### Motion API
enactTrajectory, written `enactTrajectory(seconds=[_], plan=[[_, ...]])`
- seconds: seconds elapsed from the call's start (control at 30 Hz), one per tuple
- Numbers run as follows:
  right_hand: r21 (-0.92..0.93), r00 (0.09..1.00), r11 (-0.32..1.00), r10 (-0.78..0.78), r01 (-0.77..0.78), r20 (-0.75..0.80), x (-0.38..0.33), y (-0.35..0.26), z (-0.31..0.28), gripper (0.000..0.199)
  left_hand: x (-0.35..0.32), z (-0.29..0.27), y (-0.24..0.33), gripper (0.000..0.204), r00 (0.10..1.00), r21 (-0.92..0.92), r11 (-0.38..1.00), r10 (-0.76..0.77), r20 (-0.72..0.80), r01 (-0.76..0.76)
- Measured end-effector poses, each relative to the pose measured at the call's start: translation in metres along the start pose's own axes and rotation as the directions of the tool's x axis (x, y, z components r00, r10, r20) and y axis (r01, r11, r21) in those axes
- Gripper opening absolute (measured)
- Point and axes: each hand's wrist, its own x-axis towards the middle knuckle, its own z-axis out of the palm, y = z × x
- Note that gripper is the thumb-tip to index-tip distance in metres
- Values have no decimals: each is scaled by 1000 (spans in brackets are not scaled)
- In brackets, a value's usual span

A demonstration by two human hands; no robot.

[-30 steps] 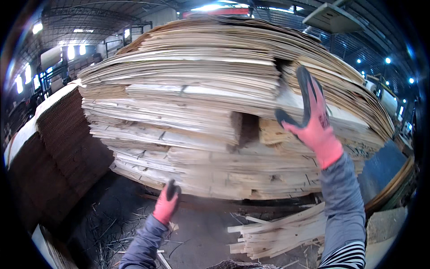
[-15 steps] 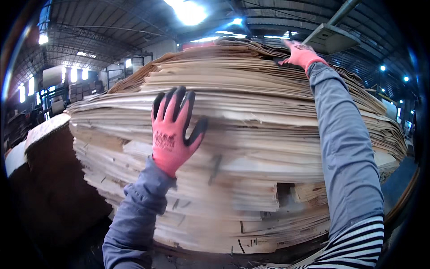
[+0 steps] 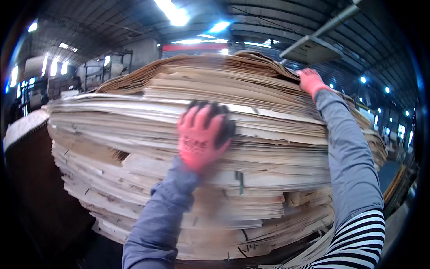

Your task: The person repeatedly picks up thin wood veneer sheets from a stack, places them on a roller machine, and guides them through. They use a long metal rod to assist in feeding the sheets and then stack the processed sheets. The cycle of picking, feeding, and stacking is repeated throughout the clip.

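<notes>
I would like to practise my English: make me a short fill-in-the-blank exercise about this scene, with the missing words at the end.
1. We see the ____ of the left hand, not its palm.
2. Between the left hand and the right hand, the one higher in the picture is the ____.
3. The striped sleeve is black and ____.
4. Behind the stack, a long strip is coloured ____.

Missing words: back; right; white; red.

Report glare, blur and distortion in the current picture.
Head view: the overhead light blows out to white; head view: the left hand looks softly blurred, with a hazy smear below it over the stack of wooden sheets; head view: fisheye distortion bows the stack's edges, and the corners go black.
</notes>
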Motion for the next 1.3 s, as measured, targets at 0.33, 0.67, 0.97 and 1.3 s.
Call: enactTrajectory(seconds=[0.33,0.67,0.97,1.3], plan=[[181,997,980,75,-80,34,-5,-1,-22,41,32,-48,-38,55,982,-94,982,173,74,-165],[487,832,705,-273,515,-484,20,-147,-152,81,106,-88,-292,60,761,473,871,-395,514,133],[468,902,820,-420,329,101,148,-330,-216,97,145,-68,-352,70,318,256,966,-255,913,41],[455,875,810,-468,369,125,149,-351,-202,87,150,-38,-373,72,269,-101,995,100,958,-9]])
